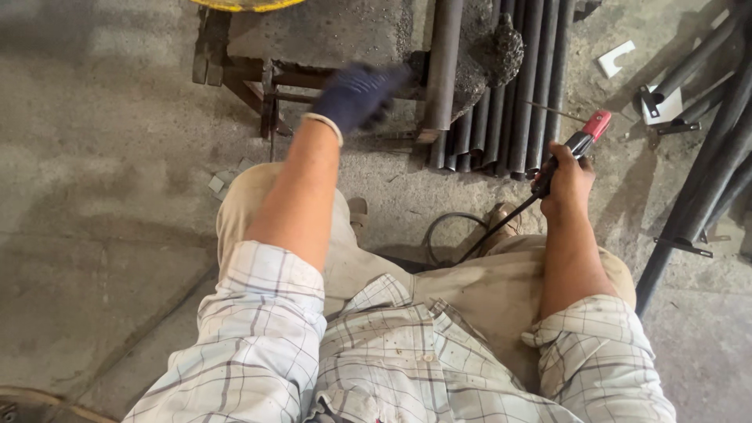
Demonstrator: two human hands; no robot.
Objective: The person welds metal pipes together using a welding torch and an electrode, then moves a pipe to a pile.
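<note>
Head view, looking down from a squat.

Right hand [565, 184]: bare, fist closed round the black grip of an electrode holder [576, 149] with red jaws. A thin rod [552, 110] sticks out of the jaws toward the upper left, its tip in the air just short of the pipes. A black cable [482, 231] runs from the holder down between the knees and loops on the floor.

Left hand [354, 95]: in a dark blue glove, blurred, stretched out over a rusty frame [262, 86]. Whether its fingers are open or closed on anything cannot be told.

Progress, as a judgement: no arc, glow or smoke shows, and the rod stands clear of any metal, so welding looks not yet under way at this instant. The rod appears long, little consumed. Holder is loaded and in hand; what is left seems to be bringing the rod to the joint.

Surface: bare concrete floor [102, 204], grey, dusty, cracked, with small scraps near the left knee.

Surroundings: a row of dark pipes [501, 117] lying side by side beyond the knees, one pipe crossing over a rough slab [329, 31] at the top edge. More pipes [705, 172] lean along the right edge, with white scraps [615, 59] near the top right corner. A yellow rim [247, 5] shows at the top edge.
</note>
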